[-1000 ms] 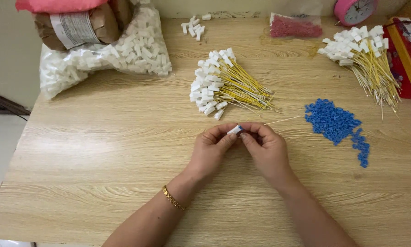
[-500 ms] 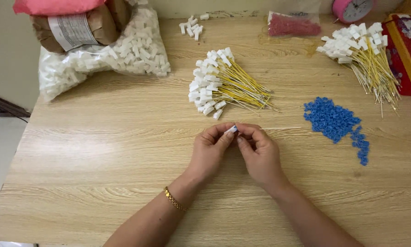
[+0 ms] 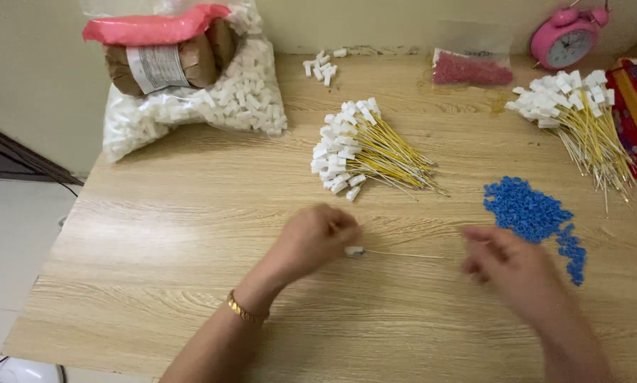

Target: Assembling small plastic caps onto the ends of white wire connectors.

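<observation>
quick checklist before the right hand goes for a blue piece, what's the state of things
1. Left hand has a grip on the white-tipped wire: ok, fingers pinch its white end at the table.
2. Wire lies flat, tail pointing right: ok.
3. Right hand is free: cannot tell, it is blurred.
4. Blue pieces are close to the right hand: ok, the pile sits just beyond it.
5. Path to the pile is open: ok, only bare table between.
6. Wire bundle is out of the way: ok, it lies farther back.
</observation>
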